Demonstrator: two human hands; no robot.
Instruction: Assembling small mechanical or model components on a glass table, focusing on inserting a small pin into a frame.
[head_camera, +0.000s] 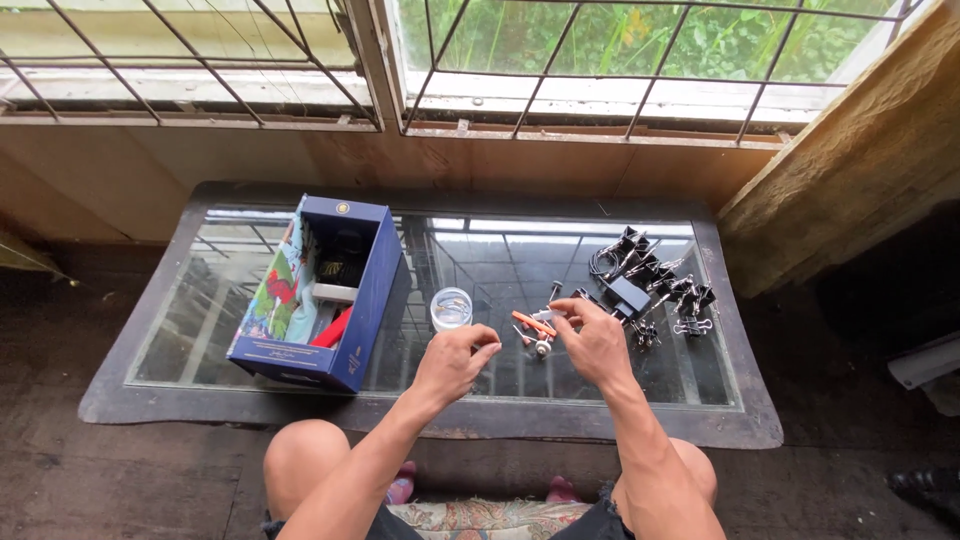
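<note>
Small orange-handled tool (533, 323) lies on the glass table top (480, 262) just left of centre-right, long axis running upper-left to lower-right, with small metal bits (541, 345) touching or just beside it; right hand (595, 340) is clearly nearer, fingertips pinched narrow right at the tool's right end, though whether it actually grips anything is too small to tell. Left hand (452, 360) sits a little to the tool's left, fingers curled loosely and apparently empty, just below a small clear round container (451, 307); blue open box (335, 290) further left, black binder clips (660, 280) to the right.
</note>
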